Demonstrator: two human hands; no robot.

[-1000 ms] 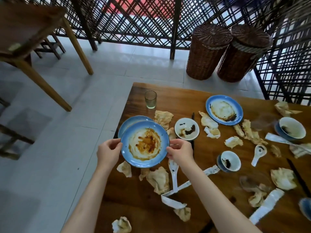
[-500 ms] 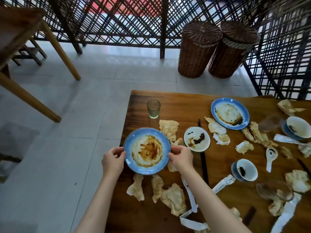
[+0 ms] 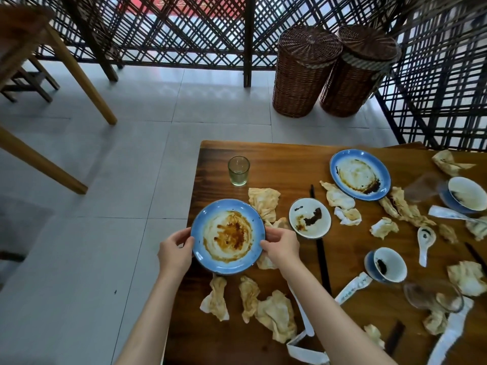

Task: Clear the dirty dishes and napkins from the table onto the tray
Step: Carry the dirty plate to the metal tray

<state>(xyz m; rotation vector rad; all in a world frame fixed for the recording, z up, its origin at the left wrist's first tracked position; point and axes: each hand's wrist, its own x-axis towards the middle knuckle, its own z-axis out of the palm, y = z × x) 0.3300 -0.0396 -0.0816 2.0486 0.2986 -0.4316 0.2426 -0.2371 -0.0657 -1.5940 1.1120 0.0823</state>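
A blue plate [image 3: 228,236] smeared with brown sauce sits at the left edge of the wooden table [image 3: 287,159]. My left hand [image 3: 175,250] grips its left rim and my right hand [image 3: 280,248] grips its right rim. Earlier a second blue plate lay under it; now it hides anything beneath. Another dirty blue plate [image 3: 359,177], a small white dish [image 3: 309,221], two blue-and-white bowls [image 3: 387,264] [image 3: 466,197], a white spoon [image 3: 424,239] and a drinking glass [image 3: 238,170] stand on the table. Crumpled stained napkins [image 3: 264,205] [image 3: 274,314] lie scattered. No tray is in view.
Black chopsticks [image 3: 320,246] and white paper sleeves [image 3: 353,287] lie among the dishes. An overturned glass [image 3: 432,296] rests at the right. Two wicker baskets [image 3: 303,72] stand by the lattice screen. Another table's wooden legs [image 3: 81,80] rise at the left over tiled floor.
The plate in my hands came down over the second blue plate at the table's left edge, which is no longer visible. My view shifted right and downward.
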